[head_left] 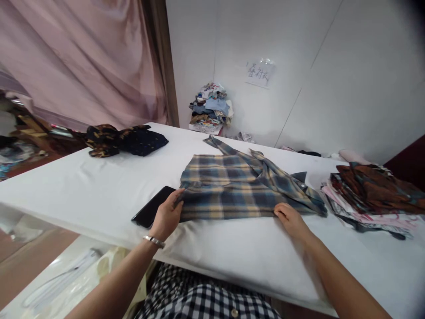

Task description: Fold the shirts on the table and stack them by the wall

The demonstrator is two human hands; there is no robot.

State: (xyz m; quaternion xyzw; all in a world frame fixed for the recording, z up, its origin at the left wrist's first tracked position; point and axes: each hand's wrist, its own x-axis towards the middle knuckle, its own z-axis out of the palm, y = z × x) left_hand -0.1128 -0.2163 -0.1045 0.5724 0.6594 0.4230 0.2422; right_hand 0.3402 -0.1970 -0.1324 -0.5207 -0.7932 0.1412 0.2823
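A plaid shirt (pixel 226 186) in blue, yellow and grey lies folded lengthwise on the white table, its hem end to the left. One sleeve (pixel 226 145) crosses over it and sticks out at the back; the collar end lies to the right. My left hand (pixel 168 212) pinches the shirt's left edge between thumb and fingers. At the front edge, right of the middle, my right hand (pixel 292 221) grips the cloth with curled fingers. Just left of my left hand, partly behind it, lies a flat black phone or tablet (pixel 151 212).
The white table (pixel 83 190) carries a crumpled dark patterned garment (pixel 124 139) at the back left. To the right is a stack of folded clothes (pixel 375 199). Beyond the table, a tall clothes pile (pixel 212 108) stands against the wall, near a paper sign (pixel 260 73).
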